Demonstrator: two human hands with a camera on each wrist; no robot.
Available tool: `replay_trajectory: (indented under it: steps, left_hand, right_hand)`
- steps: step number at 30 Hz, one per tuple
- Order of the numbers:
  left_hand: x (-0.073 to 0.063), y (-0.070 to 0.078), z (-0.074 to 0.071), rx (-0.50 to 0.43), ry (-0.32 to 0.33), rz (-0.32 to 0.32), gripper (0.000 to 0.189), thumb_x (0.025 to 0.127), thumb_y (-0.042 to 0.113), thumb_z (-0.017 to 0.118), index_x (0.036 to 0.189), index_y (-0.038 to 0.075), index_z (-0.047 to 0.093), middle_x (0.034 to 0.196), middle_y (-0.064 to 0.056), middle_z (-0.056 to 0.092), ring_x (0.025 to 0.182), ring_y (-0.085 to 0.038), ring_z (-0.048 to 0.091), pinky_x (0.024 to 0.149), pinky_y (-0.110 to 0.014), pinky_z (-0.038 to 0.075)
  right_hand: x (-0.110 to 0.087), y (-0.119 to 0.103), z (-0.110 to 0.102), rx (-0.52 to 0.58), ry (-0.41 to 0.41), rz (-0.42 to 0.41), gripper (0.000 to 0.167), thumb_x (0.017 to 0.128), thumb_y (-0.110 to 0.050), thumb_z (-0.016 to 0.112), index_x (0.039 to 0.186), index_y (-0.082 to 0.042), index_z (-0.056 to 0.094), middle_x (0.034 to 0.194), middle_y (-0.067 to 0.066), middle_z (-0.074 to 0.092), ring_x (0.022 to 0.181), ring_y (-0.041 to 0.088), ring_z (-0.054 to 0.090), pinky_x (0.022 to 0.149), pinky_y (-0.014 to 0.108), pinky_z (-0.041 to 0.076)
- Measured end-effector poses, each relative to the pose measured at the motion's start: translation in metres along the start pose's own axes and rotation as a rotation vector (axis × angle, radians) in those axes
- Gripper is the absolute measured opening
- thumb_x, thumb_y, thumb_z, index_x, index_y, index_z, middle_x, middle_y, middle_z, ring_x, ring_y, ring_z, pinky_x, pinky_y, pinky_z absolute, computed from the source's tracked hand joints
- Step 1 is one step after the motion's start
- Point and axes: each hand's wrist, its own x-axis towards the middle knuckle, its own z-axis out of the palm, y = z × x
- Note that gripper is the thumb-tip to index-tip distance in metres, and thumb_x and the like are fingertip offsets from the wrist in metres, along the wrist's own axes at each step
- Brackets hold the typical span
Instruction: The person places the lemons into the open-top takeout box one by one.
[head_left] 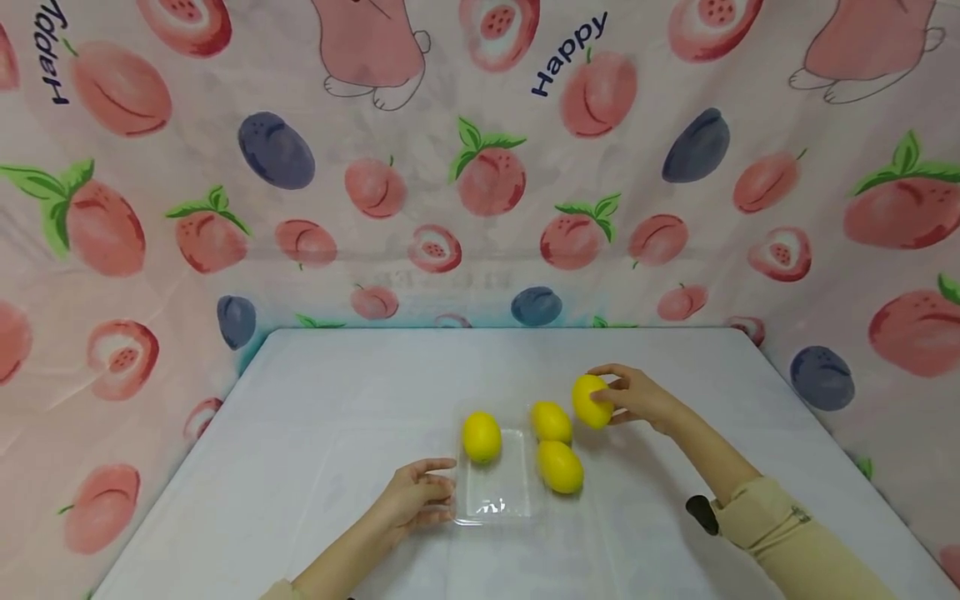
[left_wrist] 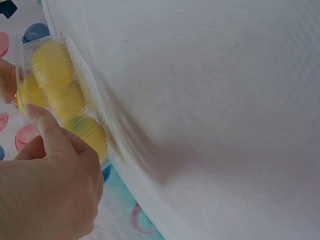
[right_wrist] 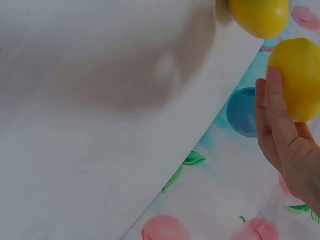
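Note:
A yellow lemon (head_left: 592, 402) is held in my right hand (head_left: 637, 398), fingers and thumb around its right side; the right wrist view shows this lemon (right_wrist: 298, 75) against the fingers. My left hand (head_left: 416, 498) is at the left side of a clear plastic container (head_left: 495, 507), its fingertips right at the rim. One lemon (head_left: 482, 437) sits inside the container, toward its far left. Two more, a farther lemon (head_left: 551, 422) and a nearer lemon (head_left: 561, 467), lie close together at its right side. In the left wrist view, yellow shows through the container's ribbed wall (left_wrist: 95, 132).
A white-covered table (head_left: 360, 383) lies under everything. Behind it and along both sides hangs a pink cloth (head_left: 420, 133) printed with fruit and rabbits. A dark object (head_left: 702, 514) shows at my right sleeve cuff (head_left: 757, 517).

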Motion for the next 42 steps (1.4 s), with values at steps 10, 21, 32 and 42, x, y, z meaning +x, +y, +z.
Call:
replay_trajectory:
  steps: [10,21,32,42]
  left_hand:
    - [0.000,0.001,0.001,0.009,0.011,-0.008,0.046,0.087,-0.005,0.056,0.132,-0.005,0.044,0.084,0.000,0.058,0.071,-0.011,0.057,0.066,-0.026,0.060]
    - [0.000,0.000,0.001,0.008,0.002,0.001,0.048,0.087,-0.004,0.057,0.133,-0.006,0.043,0.084,0.000,0.059,0.070,-0.010,0.057,0.065,-0.026,0.060]
    - [-0.002,0.003,0.001,0.015,0.000,0.009,0.048,0.087,-0.004,0.057,0.133,-0.007,0.043,0.086,-0.001,0.059,0.070,-0.011,0.057,0.064,-0.025,0.060]
    - [-0.001,0.003,0.001,0.023,0.002,0.009,0.047,0.087,-0.004,0.056,0.132,-0.007,0.043,0.086,-0.001,0.059,0.069,-0.011,0.058,0.064,-0.026,0.060]
  right_hand:
    - [0.000,-0.009,0.010,-0.003,-0.035,-0.039,0.053,0.092,-0.022,0.059,0.137,-0.002,0.040,0.122,0.027,0.048,0.090,0.022,0.058,0.080,0.039,0.059]
    - [0.005,-0.019,0.023,-0.021,-0.064,-0.044,0.052,0.092,-0.021,0.060,0.136,-0.003,0.042,0.125,0.026,0.046,0.098,0.026,0.057,0.081,0.040,0.058]
    - [0.012,-0.033,0.041,-0.034,-0.082,-0.060,0.049,0.091,-0.022,0.061,0.134,-0.005,0.046,0.126,0.026,0.047,0.097,0.026,0.058,0.079,0.037,0.059]
    - [0.016,-0.042,0.064,-0.131,-0.068,-0.089,0.046,0.088,-0.019,0.065,0.129,-0.006,0.051,0.120,0.023,0.051,0.094,0.027,0.057,0.077,0.039,0.059]
